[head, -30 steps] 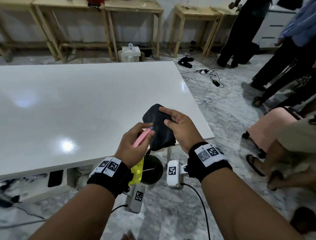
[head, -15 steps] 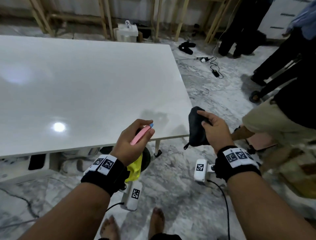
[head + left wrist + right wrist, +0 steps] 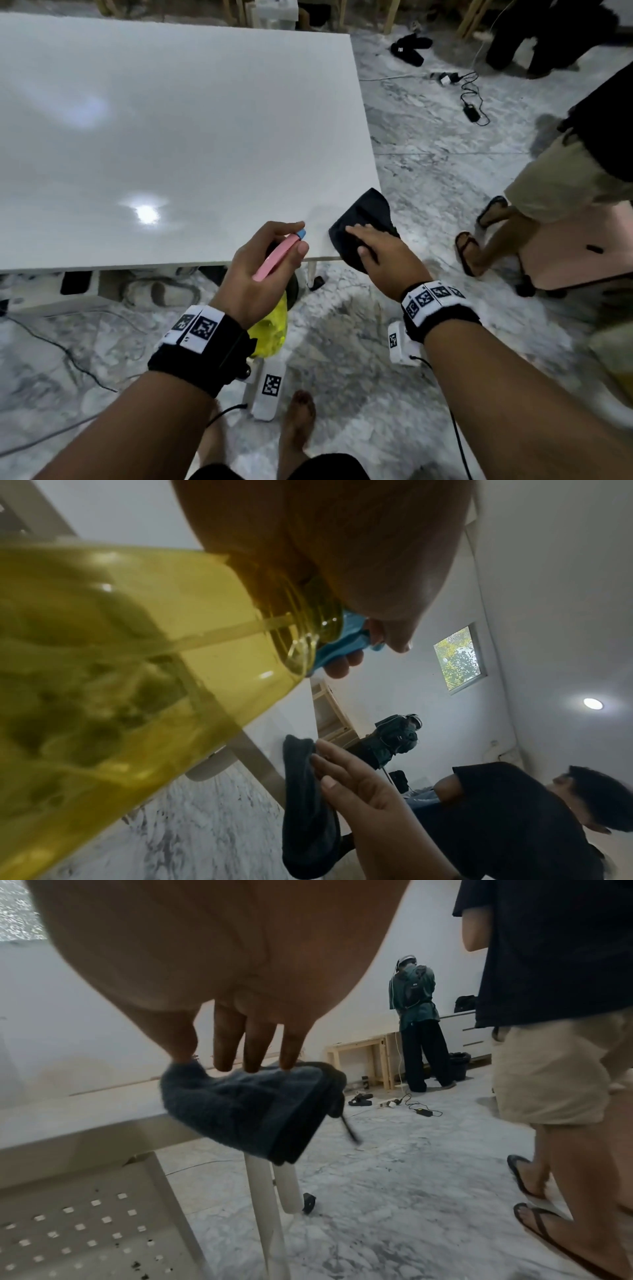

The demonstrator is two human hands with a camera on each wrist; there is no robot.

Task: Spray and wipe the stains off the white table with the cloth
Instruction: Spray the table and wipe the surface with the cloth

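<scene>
Right hand [image 3: 380, 257] presses dark cloth [image 3: 363, 222] flat-fingered on white surface [image 3: 171, 137] corner, left hand [image 3: 263, 270] clamped on spray bottle [image 3: 270, 322]; wiping step, next sweep inward.

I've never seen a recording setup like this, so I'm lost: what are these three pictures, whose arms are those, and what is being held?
No machine here: a person wears one camera on the head and one on each wrist. The large picture is the head camera, looking down at both arms; the marked black bands are on the wrists. The left hand grips a yellow spray bottle with a pink trigger. The left wrist picture shows that bottle from very close. The right hand presses a dark cloth with straight fingers onto the near right corner of the white table; part of the cloth hangs over the edge, as the right wrist picture shows. Other people stand nearby.
</scene>
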